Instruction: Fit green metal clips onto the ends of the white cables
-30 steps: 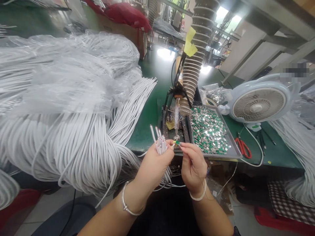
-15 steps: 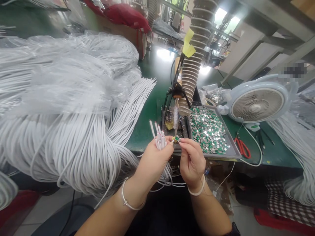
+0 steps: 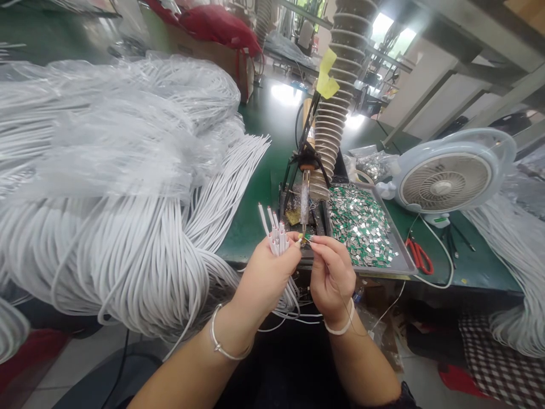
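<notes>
My left hand (image 3: 272,270) is closed round a bundle of white cables (image 3: 279,238), their cut ends pointing up, with one cable end pinched toward the soldering iron. My right hand (image 3: 333,275) pinches a small green circuit board (image 3: 307,238) at its fingertips, close to that cable end. Just above the board is the tip of a soldering iron (image 3: 305,199), held pointing down in a black stand (image 3: 307,158). Exactly where tip, wire and board touch is too small to make out.
Right of the iron lies a metal tray (image 3: 402,258) heaped with small green boards. Beyond it are a fan (image 3: 445,182) and red-handled cutters (image 3: 421,255). A ribbed duct (image 3: 340,96) hangs behind the stand. Large coils of white cable (image 3: 140,255), partly under plastic, fill the left.
Both hands have shifted very slightly upward, with the board and cable end still beneath the iron tip. The surroundings look the same.
</notes>
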{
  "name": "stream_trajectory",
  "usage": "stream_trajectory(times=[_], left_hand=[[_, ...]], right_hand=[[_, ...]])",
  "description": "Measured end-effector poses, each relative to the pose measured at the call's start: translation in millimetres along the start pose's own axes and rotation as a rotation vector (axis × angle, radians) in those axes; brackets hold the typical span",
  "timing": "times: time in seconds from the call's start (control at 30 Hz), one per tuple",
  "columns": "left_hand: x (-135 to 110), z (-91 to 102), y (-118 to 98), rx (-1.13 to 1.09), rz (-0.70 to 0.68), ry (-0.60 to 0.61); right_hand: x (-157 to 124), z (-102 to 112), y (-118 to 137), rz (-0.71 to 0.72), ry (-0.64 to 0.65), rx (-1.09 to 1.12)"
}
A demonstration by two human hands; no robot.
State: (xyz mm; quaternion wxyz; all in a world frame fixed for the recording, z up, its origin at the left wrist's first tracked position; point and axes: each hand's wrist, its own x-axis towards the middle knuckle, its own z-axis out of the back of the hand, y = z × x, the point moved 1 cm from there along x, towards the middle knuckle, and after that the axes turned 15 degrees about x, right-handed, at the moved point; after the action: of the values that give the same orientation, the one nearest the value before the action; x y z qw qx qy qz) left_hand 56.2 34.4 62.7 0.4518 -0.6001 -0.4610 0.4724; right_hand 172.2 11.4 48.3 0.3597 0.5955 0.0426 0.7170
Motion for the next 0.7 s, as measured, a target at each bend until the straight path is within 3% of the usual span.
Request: stream_trajectory(times=[0.7], left_hand=[[-1,1.2,12,0.012,0.059,0.036]], right_hand=[[-6,1,0,-0.03,0.022,0.014]])
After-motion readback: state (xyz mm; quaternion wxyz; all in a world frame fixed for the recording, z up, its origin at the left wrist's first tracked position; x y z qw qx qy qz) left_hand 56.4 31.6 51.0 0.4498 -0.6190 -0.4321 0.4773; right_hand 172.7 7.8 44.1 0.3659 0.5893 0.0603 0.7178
